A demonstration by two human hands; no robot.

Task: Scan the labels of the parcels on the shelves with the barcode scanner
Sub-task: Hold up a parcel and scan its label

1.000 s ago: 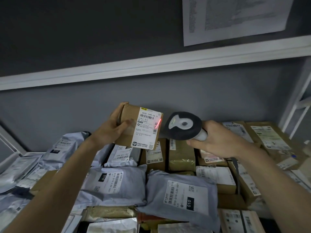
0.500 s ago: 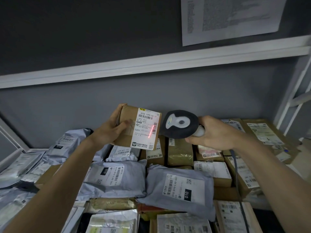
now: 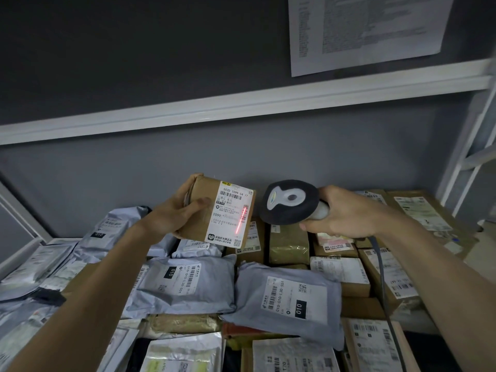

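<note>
Grey-walled shelf (image 3: 241, 108) piled with parcels: left hand (image 3: 177, 216) fingers curled round brown parcel (image 3: 204, 210), label (image 3: 232, 213) facing 3 o'clock toward barcode scanner (image 3: 290, 202) gripped in right hand (image 3: 346, 213); red beam (upright, near label's right edge) lies along side barcode.

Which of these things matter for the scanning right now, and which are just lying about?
In use:
- brown box, held in the left hand
- its label, red scan line on it
- barcode scanner, in the right hand

Lying about:
- grey mailer bags
- printed sheet on the wall
</note>
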